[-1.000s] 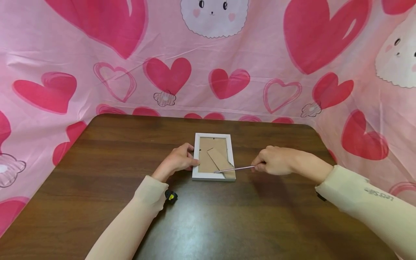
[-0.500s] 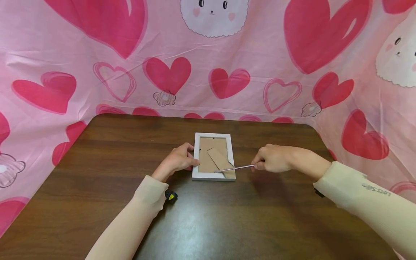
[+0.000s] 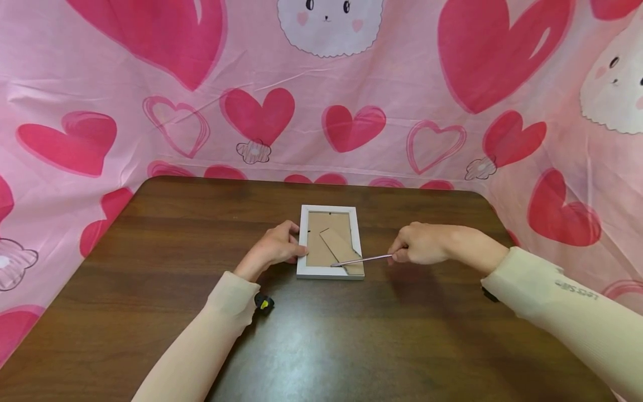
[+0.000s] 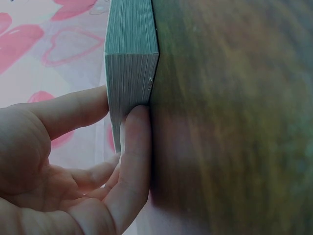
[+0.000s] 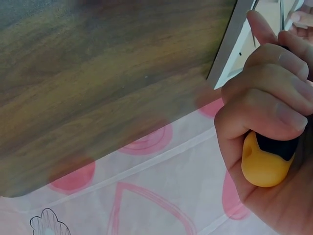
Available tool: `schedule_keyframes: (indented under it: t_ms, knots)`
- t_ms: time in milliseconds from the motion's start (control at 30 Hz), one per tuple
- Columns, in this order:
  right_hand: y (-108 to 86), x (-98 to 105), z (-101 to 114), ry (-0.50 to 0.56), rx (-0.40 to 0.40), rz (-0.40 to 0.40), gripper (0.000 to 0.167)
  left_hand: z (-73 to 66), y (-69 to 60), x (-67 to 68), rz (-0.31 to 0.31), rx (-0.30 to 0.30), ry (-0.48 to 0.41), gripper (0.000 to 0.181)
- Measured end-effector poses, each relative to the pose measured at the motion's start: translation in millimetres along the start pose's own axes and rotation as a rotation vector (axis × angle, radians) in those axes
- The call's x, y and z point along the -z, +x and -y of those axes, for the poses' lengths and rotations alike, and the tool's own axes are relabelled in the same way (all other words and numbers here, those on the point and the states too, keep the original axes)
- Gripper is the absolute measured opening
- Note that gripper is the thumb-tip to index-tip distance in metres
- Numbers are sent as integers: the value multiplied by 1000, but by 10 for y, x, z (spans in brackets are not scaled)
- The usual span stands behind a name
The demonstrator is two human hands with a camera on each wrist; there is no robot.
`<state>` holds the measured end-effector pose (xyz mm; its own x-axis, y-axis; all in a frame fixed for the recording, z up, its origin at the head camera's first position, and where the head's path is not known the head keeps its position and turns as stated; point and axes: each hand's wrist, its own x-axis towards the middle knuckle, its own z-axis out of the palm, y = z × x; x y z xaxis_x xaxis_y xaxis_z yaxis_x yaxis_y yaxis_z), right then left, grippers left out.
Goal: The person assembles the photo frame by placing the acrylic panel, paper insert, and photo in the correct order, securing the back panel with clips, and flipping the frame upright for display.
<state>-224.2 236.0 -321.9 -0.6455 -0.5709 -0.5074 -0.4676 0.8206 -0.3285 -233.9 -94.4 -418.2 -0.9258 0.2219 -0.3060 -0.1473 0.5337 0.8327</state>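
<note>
A white picture frame point(image 3: 318, 271) lies face down on the table, its brown backing board point(image 3: 315, 223) and slanted cardboard stand point(image 3: 337, 241) showing. My left hand point(image 3: 273, 245) holds its left side, thumb on the top face and fingers along the side, as the left wrist view also shows. In my right hand point(image 3: 424, 244) is a screwdriver point(image 3: 366, 259). Its metal shaft crosses over the stand, and the tip is at the frame's lower inner edge. The right wrist view shows curled fingers round the yellow and black handle point(image 5: 266, 169).
The dark wooden table point(image 3: 321, 335) reaches back to a pink heart-patterned cloth point(image 3: 301, 134). A small black and yellow object point(image 3: 264, 304) is beside the left sleeve cuff. Black tabs point(image 3: 330, 213) are at the edges of the backing board.
My right forearm and wrist have shifted slightly to the left and the hand has risen a little. The screwdriver tip, picture frame and left hand look unmoved.
</note>
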Motion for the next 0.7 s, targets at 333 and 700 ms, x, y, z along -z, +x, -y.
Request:
schedule_keyframes:
  t_ms: [333, 700]
  knots:
    - [76, 228, 57, 105, -96, 176, 25, 5, -5, -5, -12, -10, 3, 62]
    - [106, 346, 29, 234, -210, 331, 29, 1, -7, -4, -9, 2, 26, 62]
